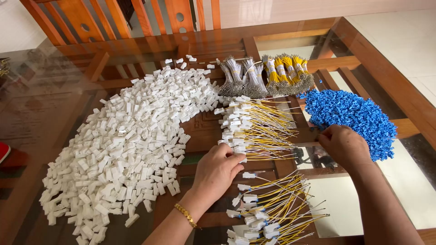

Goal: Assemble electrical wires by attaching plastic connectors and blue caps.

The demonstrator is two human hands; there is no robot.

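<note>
My left hand [217, 170], with a gold bracelet on the wrist, rests curled at the near end of a row of white connectors with yellow and white wires [254, 129]; its fingertips touch a white connector. My right hand [343, 145] reaches to the near edge of a heap of small blue plastic pieces [352, 115], fingers pinched there; what they hold is hidden. A second fan of wired connectors [272, 211] lies just below both hands.
A large pile of white plastic housings [122, 145] covers the left of the glass-topped wooden table [54, 104]. Bundles of grey wires [240, 79] and yellow wires [288, 72] lie at the back. Wooden chairs [113, 16] stand behind.
</note>
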